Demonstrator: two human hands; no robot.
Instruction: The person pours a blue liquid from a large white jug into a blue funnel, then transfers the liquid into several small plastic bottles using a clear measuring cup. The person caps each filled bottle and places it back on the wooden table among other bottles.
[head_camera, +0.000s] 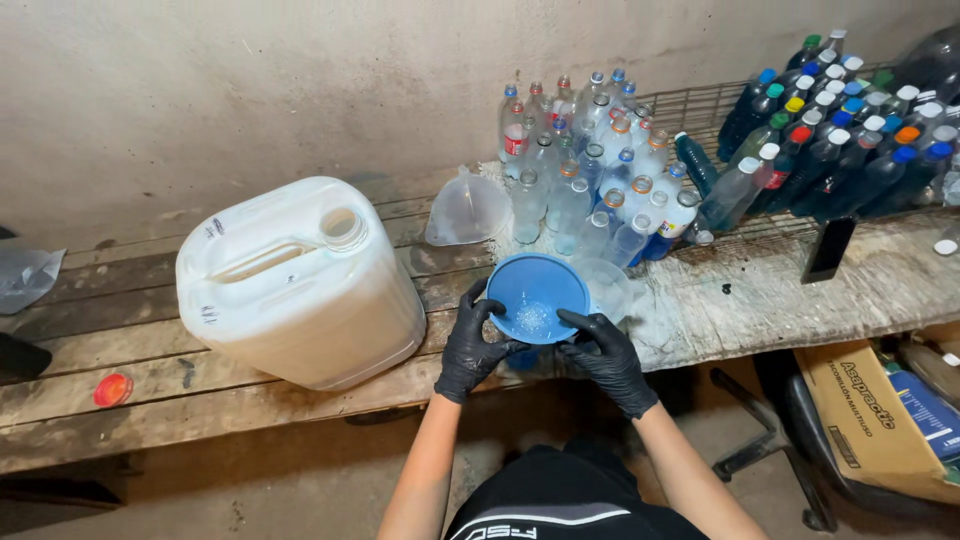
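Note:
Both my hands wear black gloves and hold a blue funnel (535, 295) at the front of a worn wooden bench (180, 385). My left hand (470, 345) grips the funnel's left rim. My right hand (605, 358) grips its lower right rim. Foamy liquid sits in the funnel's middle. What the funnel stands in is hidden beneath it. A clear plastic cup (607, 288) rests just right of the funnel.
A big white jerrycan (300, 285) with its cap off stands to the left. A red cap (113, 388) lies far left. A clear funnel (465, 210), several clear bottles (590, 180), dark filled bottles (830, 140) on a wire rack, a phone (828, 250) and a cardboard box (875, 420) are on the right.

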